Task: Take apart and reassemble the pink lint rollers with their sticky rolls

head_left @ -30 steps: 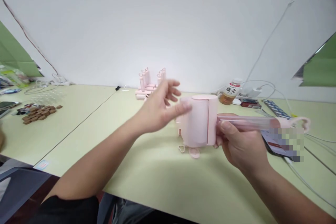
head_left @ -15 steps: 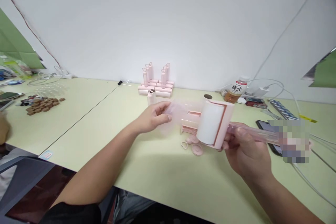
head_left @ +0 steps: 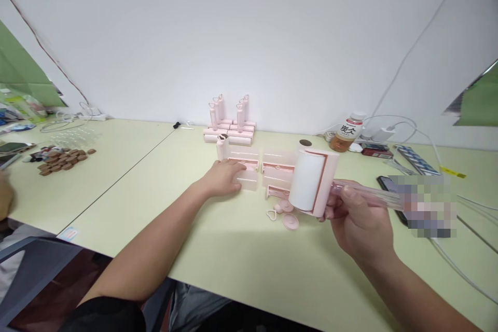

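My right hand (head_left: 358, 220) is closed around the clear pink handle of a lint roller (head_left: 311, 187). It holds the roller above the table, with the white roll pointing left. My left hand (head_left: 223, 176) is down on the pale green table (head_left: 249, 259). Its fingers are closed on a translucent pink cover (head_left: 248, 180) that lies flat there. Beside that cover lie several more pink covers (head_left: 277, 168) in a row. Small pink heart-shaped and round parts (head_left: 286, 213) lie under the roller.
Finished pink rollers (head_left: 229, 124) are stacked by the wall. A drink bottle (head_left: 347, 134), a charger with cables (head_left: 383, 132) and a phone (head_left: 389, 187) are at the right. Brown pieces (head_left: 62, 158) lie far left, near another person's hand (head_left: 4, 197). A blue chair (head_left: 23, 275) stands lower left.
My left hand pulled the translucent cover off the roller, carried it left and lowered it onto the table. The bare white roll now shows, and my right hand has kept its grip.
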A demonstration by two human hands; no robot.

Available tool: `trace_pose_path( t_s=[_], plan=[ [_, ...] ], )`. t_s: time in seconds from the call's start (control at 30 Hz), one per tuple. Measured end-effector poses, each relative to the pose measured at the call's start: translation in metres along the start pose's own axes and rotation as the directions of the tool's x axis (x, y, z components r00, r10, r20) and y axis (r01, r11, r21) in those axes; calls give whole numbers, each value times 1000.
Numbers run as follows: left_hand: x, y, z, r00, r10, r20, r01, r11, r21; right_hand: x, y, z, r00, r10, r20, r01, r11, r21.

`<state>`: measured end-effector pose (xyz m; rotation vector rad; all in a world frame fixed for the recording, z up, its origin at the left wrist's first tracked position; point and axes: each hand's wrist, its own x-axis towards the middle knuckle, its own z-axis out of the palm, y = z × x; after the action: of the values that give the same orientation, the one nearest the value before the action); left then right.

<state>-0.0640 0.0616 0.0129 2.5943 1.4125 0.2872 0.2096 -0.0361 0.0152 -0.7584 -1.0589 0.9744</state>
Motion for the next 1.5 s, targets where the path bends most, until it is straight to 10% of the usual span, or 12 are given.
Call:
trace_pose_path(
  t_s=[0.13, 0.23, 0.3, 0.5, 0.63, 0.9, 1.17, 1.5],
  plan=[
    [-8, 34, 7, 966, -53, -253, -57, 911, -408, -7, 7, 4, 998, 49, 37, -50, 999, 15],
    [-17, 68, 12, 983, -47, -178, -132, 495, -859, -18, 16, 8, 989, 119, 87, -121, 993, 14],
    [-21, 81, 12, 993, 1, -119, -113, 312, -943, -25, 20, 9, 971, 177, 160, -175, 984, -23],
    [-21, 66, 1, 1000, -17, -16, -12, 197, -980, -24, 17, 8, 970, 169, 173, -151, 982, -112],
    [-22, 64, 2, 994, 106, 27, -6, 293, -956, -15, 10, 8, 979, 134, 151, -129, 991, -42],
    [-28, 80, 16, 929, 225, -294, -365, 699, -615, -1, -7, -2, 954, 80, 290, 33, 931, -364],
    [-28, 80, 22, 888, 33, -459, -365, 660, -657, -4, -20, 6, 891, 284, 354, 22, 751, -659],
    [-32, 84, 24, 884, 151, -443, -416, 685, -598, -11, -28, 10, 820, 349, 453, 82, 712, -697]
  ],
)
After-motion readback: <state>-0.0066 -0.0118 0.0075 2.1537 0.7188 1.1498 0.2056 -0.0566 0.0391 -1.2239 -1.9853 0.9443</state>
